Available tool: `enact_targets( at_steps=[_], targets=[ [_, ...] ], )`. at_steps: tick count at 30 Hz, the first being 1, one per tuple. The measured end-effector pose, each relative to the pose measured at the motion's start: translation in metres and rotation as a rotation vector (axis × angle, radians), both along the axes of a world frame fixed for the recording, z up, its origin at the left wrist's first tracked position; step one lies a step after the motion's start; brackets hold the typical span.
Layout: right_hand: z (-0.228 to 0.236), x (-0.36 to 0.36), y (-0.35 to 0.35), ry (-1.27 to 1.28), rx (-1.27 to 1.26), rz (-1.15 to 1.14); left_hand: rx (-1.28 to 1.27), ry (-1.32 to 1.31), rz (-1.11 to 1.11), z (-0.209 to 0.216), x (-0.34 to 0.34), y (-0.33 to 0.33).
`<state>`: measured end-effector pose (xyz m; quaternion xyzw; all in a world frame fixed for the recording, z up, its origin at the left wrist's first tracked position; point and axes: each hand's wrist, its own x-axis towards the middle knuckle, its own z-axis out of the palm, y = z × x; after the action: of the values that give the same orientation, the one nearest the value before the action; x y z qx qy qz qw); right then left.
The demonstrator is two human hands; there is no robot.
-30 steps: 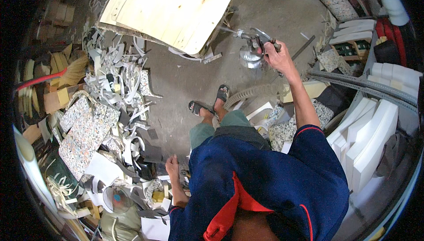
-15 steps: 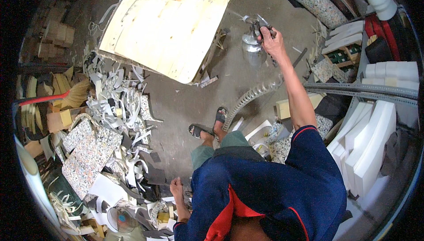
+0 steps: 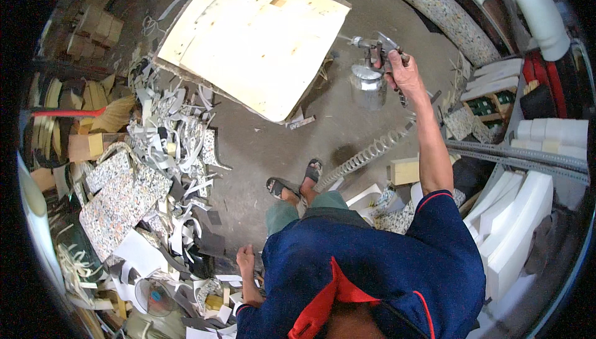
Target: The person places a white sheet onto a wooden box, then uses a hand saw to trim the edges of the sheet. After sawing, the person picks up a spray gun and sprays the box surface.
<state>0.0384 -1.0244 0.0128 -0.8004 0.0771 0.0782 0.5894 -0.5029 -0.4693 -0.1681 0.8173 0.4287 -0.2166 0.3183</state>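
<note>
My right hand (image 3: pixel 405 75) is wrapped round the grip of a metal spray gun (image 3: pixel 380 53), with the arm stretched out ahead. Under the gun hangs a silver cup (image 3: pixel 367 85). The nozzle points left, toward the right edge of a pale wooden board (image 3: pixel 251 47), and stays apart from it. This board lies raised above the floor, its top glaring bright. A coiled clear hose (image 3: pixel 366 154) runs from near the gun down toward my feet. Low at my left side hangs my left hand (image 3: pixel 246 259), fingers curled in and nothing seen in them.
Heaped foam offcuts (image 3: pixel 180 134) and speckled foam sheets (image 3: pixel 118 215) cover the left floor. A red-handled broom (image 3: pixel 115 115) lies there. To my right are white foam blocks (image 3: pixel 521 227) and a metal rail (image 3: pixel 521 156). A speckled foam roll (image 3: pixel 434 13) lies far right.
The whole view has shifted, so the board and gun appear farther right. The spray gun's nozzle is tipped a little lower than before. My right hand keeps its grip; the left stays low.
</note>
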Motion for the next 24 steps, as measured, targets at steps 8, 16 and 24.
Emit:
enact_targets(
  at_steps=[8,16,24],
  targets=[
    [-0.012,0.075,0.040,-0.266,-0.301,-0.088,0.018,0.004,0.016,-0.020,0.010,0.002],
    [0.000,0.070,0.062,-0.096,-0.219,0.026,0.004,0.072,-0.145,-0.038,0.041,0.028],
    [0.045,0.027,0.047,0.017,-0.176,0.190,-0.267,-0.138,-0.004,-0.065,0.188,0.027]
  ],
)
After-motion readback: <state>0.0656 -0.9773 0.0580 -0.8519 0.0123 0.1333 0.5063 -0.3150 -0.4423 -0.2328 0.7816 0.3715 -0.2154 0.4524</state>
